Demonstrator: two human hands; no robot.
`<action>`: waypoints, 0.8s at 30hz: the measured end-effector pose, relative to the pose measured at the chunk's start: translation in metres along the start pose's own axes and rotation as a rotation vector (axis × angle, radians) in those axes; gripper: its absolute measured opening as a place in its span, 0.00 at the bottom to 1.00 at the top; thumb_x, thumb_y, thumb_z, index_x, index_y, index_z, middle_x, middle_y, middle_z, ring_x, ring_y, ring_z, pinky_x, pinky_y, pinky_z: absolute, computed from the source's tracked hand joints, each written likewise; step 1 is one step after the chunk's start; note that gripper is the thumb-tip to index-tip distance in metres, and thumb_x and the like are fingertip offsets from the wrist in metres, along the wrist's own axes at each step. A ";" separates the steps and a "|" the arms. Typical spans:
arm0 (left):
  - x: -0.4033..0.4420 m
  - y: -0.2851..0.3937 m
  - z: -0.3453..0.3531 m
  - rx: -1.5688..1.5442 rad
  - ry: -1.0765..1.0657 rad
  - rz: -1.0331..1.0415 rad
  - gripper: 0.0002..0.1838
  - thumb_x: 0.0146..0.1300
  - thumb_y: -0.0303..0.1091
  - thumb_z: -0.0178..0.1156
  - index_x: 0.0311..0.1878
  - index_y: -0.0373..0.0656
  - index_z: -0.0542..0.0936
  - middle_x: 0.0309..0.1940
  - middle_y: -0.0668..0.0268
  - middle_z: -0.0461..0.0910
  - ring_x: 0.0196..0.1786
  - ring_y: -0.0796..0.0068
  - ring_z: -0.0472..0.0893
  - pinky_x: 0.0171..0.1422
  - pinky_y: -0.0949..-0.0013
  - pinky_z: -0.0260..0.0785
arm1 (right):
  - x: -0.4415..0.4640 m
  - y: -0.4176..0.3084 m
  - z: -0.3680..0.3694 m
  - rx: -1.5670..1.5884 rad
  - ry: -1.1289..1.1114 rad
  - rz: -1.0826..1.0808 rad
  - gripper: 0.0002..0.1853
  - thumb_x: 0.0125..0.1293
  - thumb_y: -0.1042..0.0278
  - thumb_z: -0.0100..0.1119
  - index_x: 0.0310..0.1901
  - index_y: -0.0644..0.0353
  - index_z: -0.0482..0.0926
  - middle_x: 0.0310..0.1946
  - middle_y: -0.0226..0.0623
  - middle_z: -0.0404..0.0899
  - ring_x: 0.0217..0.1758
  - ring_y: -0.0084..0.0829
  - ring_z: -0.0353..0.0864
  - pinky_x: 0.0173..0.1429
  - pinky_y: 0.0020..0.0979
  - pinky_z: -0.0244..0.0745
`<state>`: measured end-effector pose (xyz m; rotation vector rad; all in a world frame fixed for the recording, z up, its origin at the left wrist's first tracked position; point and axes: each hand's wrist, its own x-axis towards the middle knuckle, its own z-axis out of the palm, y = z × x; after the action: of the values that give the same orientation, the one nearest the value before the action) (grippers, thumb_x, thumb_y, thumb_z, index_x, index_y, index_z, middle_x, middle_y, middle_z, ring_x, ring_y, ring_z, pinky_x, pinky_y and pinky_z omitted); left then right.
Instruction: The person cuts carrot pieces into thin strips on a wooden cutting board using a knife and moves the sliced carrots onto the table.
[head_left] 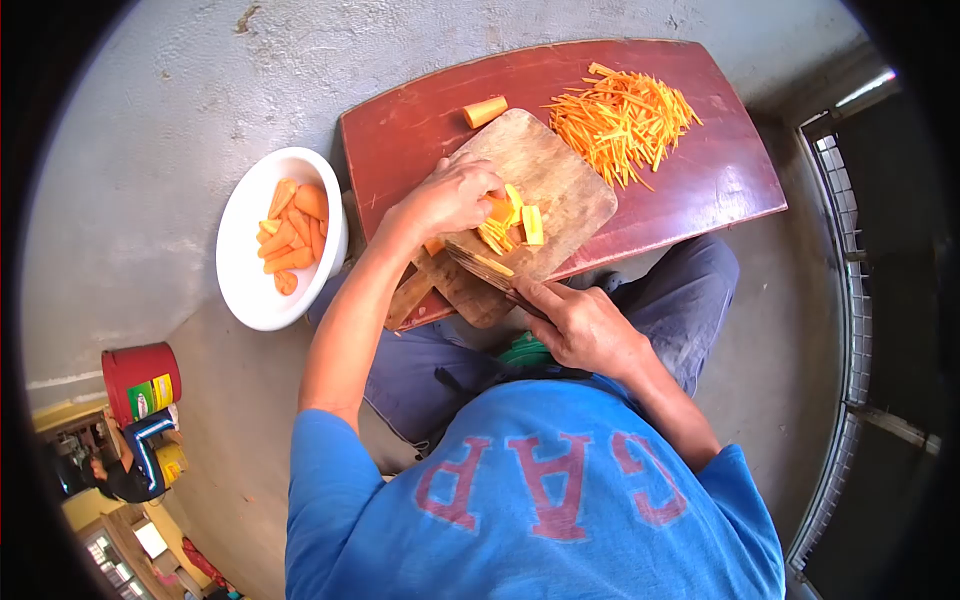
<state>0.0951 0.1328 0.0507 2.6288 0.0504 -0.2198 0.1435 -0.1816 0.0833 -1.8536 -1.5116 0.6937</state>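
On the wooden cutting board (570, 185), my left hand (455, 195) has its fingers closed on a carrot piece (500, 209). My right hand (585, 325) grips the dark handle of a knife (482, 266), whose blade points left and lies low over the board; a carrot strip rests on the blade. Between the blade and my left fingers are cut carrot strips (495, 237). A flat carrot slice (533, 225) lies just right of them. Part of the carrot piece is hidden by my left fingers.
The board rests on a red table (720, 190), along with a heap of carrot strips (625, 125) and a carrot chunk (485, 111). Left of the table stands a white basin (240, 290) with several peeled carrots (290, 262). A red bucket (125, 375) and another person (140, 470) are farther left.
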 end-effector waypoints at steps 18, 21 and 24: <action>-0.049 0.049 -0.029 0.098 0.592 0.191 0.13 0.61 0.26 0.76 0.50 0.40 0.93 0.49 0.64 0.88 0.58 0.60 0.84 0.69 0.53 0.67 | 0.004 0.007 -0.001 0.249 0.049 0.029 0.27 0.82 0.70 0.67 0.79 0.67 0.76 0.61 0.59 0.91 0.64 0.62 0.92 0.66 0.50 0.88; -0.083 0.069 -0.019 0.126 0.779 0.114 0.16 0.58 0.22 0.79 0.50 0.40 0.93 0.47 0.63 0.87 0.54 0.58 0.84 0.64 0.53 0.71 | 0.016 0.007 -0.010 0.248 0.097 0.048 0.25 0.84 0.70 0.65 0.76 0.68 0.78 0.60 0.59 0.92 0.65 0.61 0.92 0.66 0.49 0.87; -0.103 0.076 0.021 0.093 0.951 0.016 0.20 0.53 0.15 0.82 0.50 0.40 0.92 0.44 0.61 0.85 0.49 0.55 0.84 0.56 0.54 0.78 | 0.026 0.016 -0.020 0.205 0.115 0.055 0.21 0.84 0.70 0.64 0.72 0.68 0.80 0.54 0.62 0.91 0.60 0.60 0.94 0.61 0.49 0.87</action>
<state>-0.0035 0.0568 0.0857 2.5721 0.3386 1.0537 0.1737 -0.1610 0.0846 -1.7534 -1.2720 0.7262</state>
